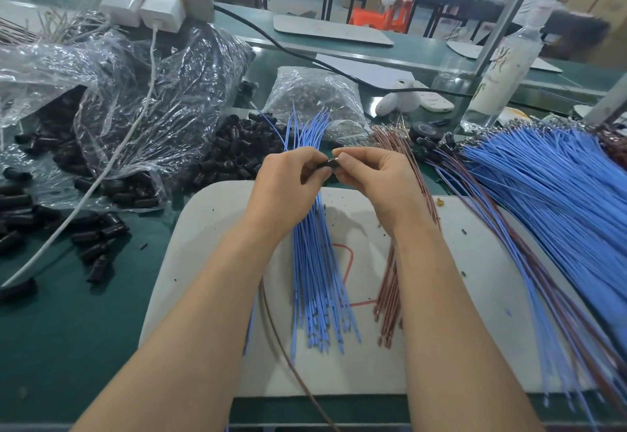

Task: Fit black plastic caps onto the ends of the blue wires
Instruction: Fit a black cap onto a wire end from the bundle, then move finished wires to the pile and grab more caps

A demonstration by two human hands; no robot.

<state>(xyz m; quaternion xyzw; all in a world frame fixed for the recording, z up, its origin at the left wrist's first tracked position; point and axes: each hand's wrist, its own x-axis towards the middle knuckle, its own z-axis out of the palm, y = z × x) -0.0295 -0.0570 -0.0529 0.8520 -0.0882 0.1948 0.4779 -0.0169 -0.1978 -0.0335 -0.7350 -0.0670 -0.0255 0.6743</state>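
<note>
Wires (315, 279), blue and bundled, are gripped in the left hand (285, 183) above a white board (210, 228) at the near edge of the table (68, 312), with their far ends fanning up past the knuckles. A black cap (324, 166) is pinched between the two hands, the fingers (346, 160) of the right hand (373, 173) being closed narrowly on its end; whether a wire tip is already inside cannot be told. The likeliest fault is judged to be a bent tip, caused by pushing off-axis, or a cap left half seated if pressure is eased too soon. The bundle could also be loosened while one wire is worked, so that ends are tangled or a wire is missed. Loose caps (237, 149) are heaped toward the far left of the table, partly under clear bags (152, 92), and a white cable (101, 180) is draped across them, so a reach for another cap may be snagged. Brown wires (390, 289) lie just beside the bundle, and a large blue fan (559, 194) is spread along the right edge.
</note>
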